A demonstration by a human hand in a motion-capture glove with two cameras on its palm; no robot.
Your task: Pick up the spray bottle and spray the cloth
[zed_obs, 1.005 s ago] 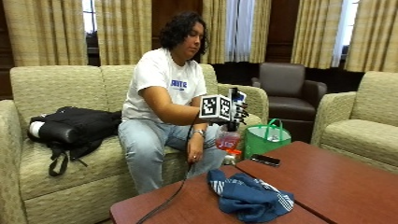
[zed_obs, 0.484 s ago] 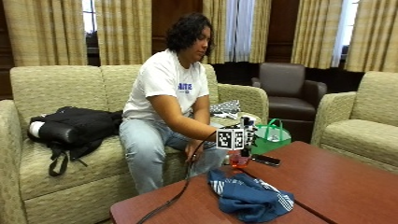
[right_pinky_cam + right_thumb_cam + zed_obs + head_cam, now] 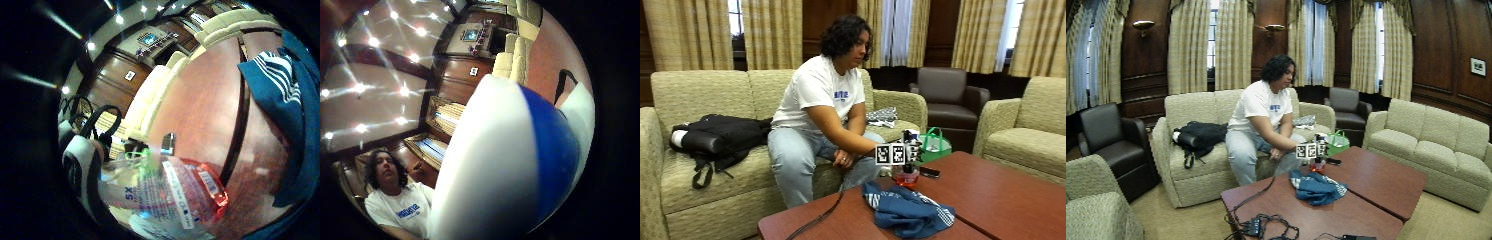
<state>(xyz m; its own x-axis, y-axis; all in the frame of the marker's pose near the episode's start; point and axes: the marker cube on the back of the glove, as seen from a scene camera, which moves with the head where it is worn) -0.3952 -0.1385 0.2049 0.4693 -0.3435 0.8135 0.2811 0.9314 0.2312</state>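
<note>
Outside view: the gloved right hand [image 3: 906,150] is at the spray bottle [image 3: 907,176], standing on the table [image 3: 999,195] beside the blue cloth [image 3: 906,212]. Its fingers are hidden, so whether it grips is unclear.

Palm views: the bottle [image 3: 170,195] fills the frame, close to the palm. Judged step: picking up. Next, lift and aim at the cloth [image 3: 285,100].

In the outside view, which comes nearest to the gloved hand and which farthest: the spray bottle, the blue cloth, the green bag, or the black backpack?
1. Clear spray bottle with red liquid: at the right hand, on the table edge.
2. Green bag behind and crumpled blue striped cloth on the table in front: too close to call.
3. Black backpack: far along the sofa.
</note>
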